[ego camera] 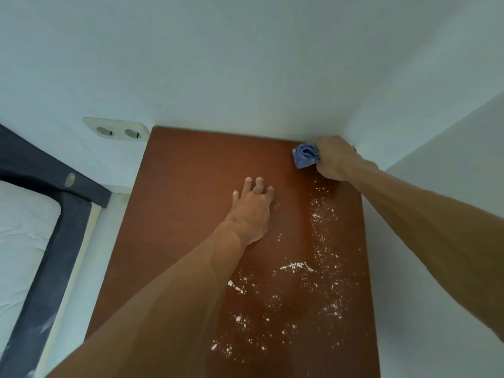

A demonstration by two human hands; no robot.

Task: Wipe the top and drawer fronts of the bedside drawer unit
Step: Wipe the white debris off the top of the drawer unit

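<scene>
The right hand (334, 159) grips a bunched blue cloth (306, 156) at the far right corner of the drawer unit top (185, 186); the left hand (252, 211) rests flat, fingers spread; white specks (294, 266) litter the right side, so wiping seems barely begun; drawer fronts out of view

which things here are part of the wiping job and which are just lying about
Part of the job: unit top; white specks scattered on it; blue cloth, gripped by the right hand at the far right corner; left hand, resting flat on the top.

Just there: double wall socket; dark bed frame; white mattress.
</scene>
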